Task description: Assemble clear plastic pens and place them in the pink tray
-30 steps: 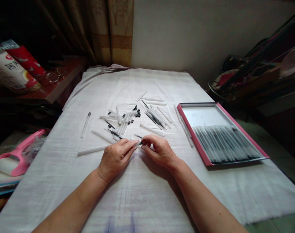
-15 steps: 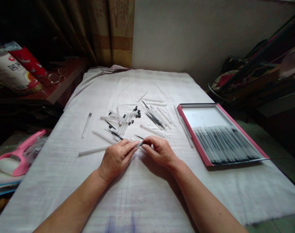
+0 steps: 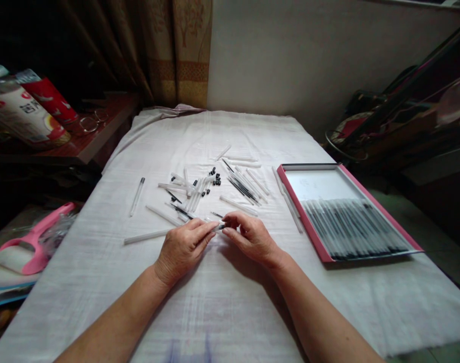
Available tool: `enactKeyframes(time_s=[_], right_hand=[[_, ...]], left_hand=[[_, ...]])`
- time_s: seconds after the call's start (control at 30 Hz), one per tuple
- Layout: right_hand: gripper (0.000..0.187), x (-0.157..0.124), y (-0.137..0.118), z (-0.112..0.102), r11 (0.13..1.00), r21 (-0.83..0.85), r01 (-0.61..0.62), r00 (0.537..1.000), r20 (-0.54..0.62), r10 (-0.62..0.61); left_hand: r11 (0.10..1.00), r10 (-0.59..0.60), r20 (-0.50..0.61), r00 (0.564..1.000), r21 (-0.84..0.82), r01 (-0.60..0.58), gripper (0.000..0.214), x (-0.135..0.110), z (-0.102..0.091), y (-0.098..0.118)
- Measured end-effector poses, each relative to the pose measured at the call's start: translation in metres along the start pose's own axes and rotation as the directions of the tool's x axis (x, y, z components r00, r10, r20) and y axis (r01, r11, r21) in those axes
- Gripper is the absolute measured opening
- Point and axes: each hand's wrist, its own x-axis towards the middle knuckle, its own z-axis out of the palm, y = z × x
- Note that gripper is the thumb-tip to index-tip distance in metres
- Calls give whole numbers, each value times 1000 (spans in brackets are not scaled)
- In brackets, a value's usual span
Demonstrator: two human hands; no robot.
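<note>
My left hand (image 3: 184, 245) pinches a clear pen (image 3: 220, 227) between thumb and fingers, its dark end showing. At that dark end, the thumb and index finger of my right hand (image 3: 249, 235) are closed on the same pen; the rest of it is hidden by my fingers. Just beyond lie loose clear pen barrels (image 3: 199, 194), small black pen parts (image 3: 216, 177) and a group of dark refills (image 3: 243, 189). A longer clear tube (image 3: 145, 237) reaches out from beside my left hand. One black-ended pen (image 3: 137, 196) lies apart at left.
A pink-edged box (image 3: 309, 234) at right holds a row of pens (image 3: 353, 227). White cloth (image 3: 169, 312) covers the table. At left are a jar (image 3: 25, 113), a red container (image 3: 52, 98), glasses (image 3: 90, 122) and a pink-handled roller (image 3: 35, 242).
The view has shifted slightly, so the scene sits a little lower. Slightly more of the pen's dark end shows between my fingertips. Both hands keep their grip.
</note>
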Motion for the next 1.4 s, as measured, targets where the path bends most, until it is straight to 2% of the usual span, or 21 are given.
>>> enactKeyframes(time_s=[0.13,0.4,0.5,0.57,0.63,0.67,0.7,0.77,0.83,0.87,0.93,1.03,1.2,1.4], right_hand=[[8,0,-1,1,1000,18,-9,1000,-8,9],[13,1,-5,14,957,233,-173,981,-51,189],[13,3,-1,8,945,249,-212,958,-137,251],[13,3,3,2,932,283,-227,917,-261,303],[14,3,6,-3,925,314,-215,875,-359,325],[14,3,5,-3,930,309,-200,870,-381,314],[13,2,4,-2,941,286,-181,878,-383,285],[11,0,0,3,970,208,-129,915,-352,197],[9,-1,-5,9,988,136,-68,945,-310,108],[9,-1,-8,12,993,111,-45,954,-292,76],[9,-1,-11,16,997,80,-25,963,-267,45],[10,-1,-10,18,997,62,-48,970,-235,61],[11,-2,-7,20,993,66,-95,974,-198,106],[12,-1,-6,23,980,131,-150,973,-155,170]], left_hand=[[1000,10,-28,1000,2,-10,26,0,1,-1],[984,97,-219,971,167,-60,23,1,0,-2],[980,83,-262,961,196,-31,27,4,-6,2],[996,6,-296,955,90,21,24,6,-9,5],[978,-172,-269,948,-165,131,18,8,-9,6],[919,-295,-218,930,-331,214,20,9,-7,6],[812,-427,-147,892,-496,307,24,11,-6,5],[486,-652,19,758,-757,436,37,14,-2,5],[187,-764,147,628,-881,435,47,17,-1,5],[88,-791,186,582,-908,410,50,19,-1,5],[-19,-813,226,537,-931,364,51,21,-3,6],[-30,-810,217,544,-943,332,48,23,-6,7],[81,-781,142,608,-943,324,46,21,-5,6],[135,-745,123,655,-934,330,45,19,-4,2]])
